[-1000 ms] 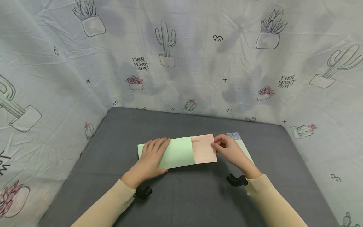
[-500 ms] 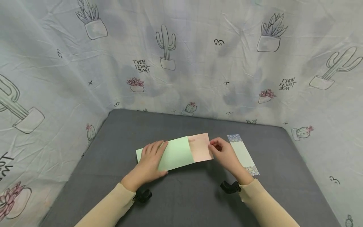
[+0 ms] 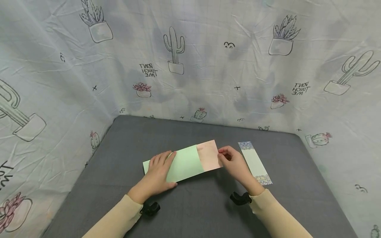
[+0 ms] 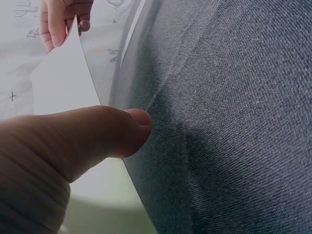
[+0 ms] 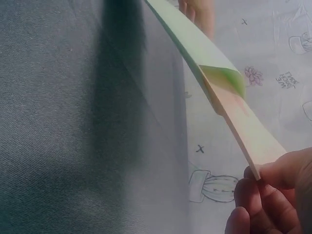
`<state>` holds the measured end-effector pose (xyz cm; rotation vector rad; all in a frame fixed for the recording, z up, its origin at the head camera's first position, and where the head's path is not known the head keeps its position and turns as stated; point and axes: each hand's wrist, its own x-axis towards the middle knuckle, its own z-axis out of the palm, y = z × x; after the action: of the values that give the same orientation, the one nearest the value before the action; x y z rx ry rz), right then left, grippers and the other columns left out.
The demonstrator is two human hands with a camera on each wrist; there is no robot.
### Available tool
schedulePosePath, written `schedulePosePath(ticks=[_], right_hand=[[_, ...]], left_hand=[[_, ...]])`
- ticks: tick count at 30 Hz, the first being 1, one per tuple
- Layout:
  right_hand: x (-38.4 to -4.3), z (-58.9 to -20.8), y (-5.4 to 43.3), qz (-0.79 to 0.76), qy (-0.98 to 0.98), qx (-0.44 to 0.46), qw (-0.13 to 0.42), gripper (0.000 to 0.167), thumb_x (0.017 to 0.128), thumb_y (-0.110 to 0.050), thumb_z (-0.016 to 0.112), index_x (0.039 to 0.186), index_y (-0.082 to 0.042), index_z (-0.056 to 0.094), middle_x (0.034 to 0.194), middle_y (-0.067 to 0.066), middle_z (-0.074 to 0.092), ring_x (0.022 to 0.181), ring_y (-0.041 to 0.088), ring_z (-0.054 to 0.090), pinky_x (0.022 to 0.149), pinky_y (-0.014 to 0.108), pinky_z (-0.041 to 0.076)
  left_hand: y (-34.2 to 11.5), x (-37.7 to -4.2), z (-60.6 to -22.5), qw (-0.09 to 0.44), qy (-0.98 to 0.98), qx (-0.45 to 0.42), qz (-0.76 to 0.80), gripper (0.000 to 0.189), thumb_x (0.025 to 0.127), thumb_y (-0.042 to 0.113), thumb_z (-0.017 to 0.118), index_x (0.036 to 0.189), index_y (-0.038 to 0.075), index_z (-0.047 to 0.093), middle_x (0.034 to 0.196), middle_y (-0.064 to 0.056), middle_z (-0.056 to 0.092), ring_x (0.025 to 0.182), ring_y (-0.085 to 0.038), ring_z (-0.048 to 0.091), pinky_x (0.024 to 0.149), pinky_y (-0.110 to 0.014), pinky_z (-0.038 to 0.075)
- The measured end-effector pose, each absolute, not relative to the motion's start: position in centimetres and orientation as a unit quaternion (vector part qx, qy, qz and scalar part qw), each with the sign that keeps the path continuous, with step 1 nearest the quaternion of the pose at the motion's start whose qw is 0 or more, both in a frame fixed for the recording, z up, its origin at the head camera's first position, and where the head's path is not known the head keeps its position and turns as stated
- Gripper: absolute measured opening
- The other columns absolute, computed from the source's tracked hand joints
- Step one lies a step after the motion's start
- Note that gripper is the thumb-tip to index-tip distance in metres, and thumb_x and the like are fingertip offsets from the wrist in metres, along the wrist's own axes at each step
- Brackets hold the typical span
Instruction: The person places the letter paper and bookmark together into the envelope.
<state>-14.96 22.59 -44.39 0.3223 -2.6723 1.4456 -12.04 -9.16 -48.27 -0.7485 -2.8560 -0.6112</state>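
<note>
A light green paper envelope [image 3: 185,162] lies slanted before me, a pale pink card [image 3: 209,155] sticking out of its right end. My left hand [image 3: 157,172] holds the envelope across its width, fingers over the far edge and thumb over the near one. With thumb and fingertips, my right hand [image 3: 235,163] pinches the card's outer right edge. In the right wrist view the envelope's mouth [image 5: 226,78] bows out around the card [image 5: 248,119], and this end is raised off the table. The card's inner part is hidden inside.
A pale strip of paper [image 3: 254,162] with patterned ends lies on the grey table [image 3: 190,211], right of my right hand. White cloth [image 3: 208,66] printed with cacti stands behind and at both sides. A black strap device sits on each wrist.
My right hand has moved left with the card, and less of the card shows outside the envelope. The envelope tilts more, its left part nearer me. The pale strip is now fully uncovered.
</note>
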Motion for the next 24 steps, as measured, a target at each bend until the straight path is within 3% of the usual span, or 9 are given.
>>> schedulePosePath(ticks=[10,15,21,24], right_hand=[[-14.3,-44.8,21.4,0.44,-0.886,0.143,0.036,0.021,0.097,-0.013,0.059,0.117,-0.013,0.067,0.098,-0.002,0.067,0.078,0.012,0.059,0.064,0.03,0.05],[-14.0,-44.8,20.9,0.413,-0.894,0.168,0.035,0.027,0.099,-0.008,0.053,0.122,-0.013,0.067,0.103,-0.002,0.067,0.073,0.012,0.056,0.058,0.029,0.047],[-13.8,-45.0,20.6,0.402,-0.897,0.182,0.015,0.031,0.098,-0.005,0.05,0.121,-0.015,0.068,0.108,-0.003,0.065,0.092,0.014,0.063,0.064,0.03,0.047],[-13.7,-45.1,20.6,0.398,-0.898,0.188,0.005,0.032,0.098,-0.004,0.05,0.121,-0.016,0.068,0.109,-0.002,0.065,0.093,0.014,0.063,0.063,0.03,0.046]], left_hand=[[-9.0,-12.0,-48.2,0.061,-0.944,-0.246,-0.209,0.112,0.067,0.043,0.087,0.154,0.011,0.023,0.152,-0.017,0.027,0.135,-0.037,0.026,0.108,-0.056,0.015],[-9.0,-12.1,-48.3,0.059,-0.946,-0.243,-0.206,0.112,0.068,0.044,0.086,0.155,0.012,0.023,0.152,-0.016,0.026,0.135,-0.037,0.026,0.108,-0.055,0.015],[-8.9,-12.0,-48.4,0.056,-0.945,-0.246,-0.206,0.112,0.068,0.045,0.086,0.155,0.012,0.023,0.152,-0.015,0.027,0.135,-0.037,0.026,0.108,-0.055,0.016],[-8.8,-11.9,-48.3,0.054,-0.945,-0.248,-0.207,0.112,0.068,0.045,0.086,0.154,0.012,0.024,0.152,-0.015,0.027,0.135,-0.037,0.027,0.108,-0.055,0.017]])
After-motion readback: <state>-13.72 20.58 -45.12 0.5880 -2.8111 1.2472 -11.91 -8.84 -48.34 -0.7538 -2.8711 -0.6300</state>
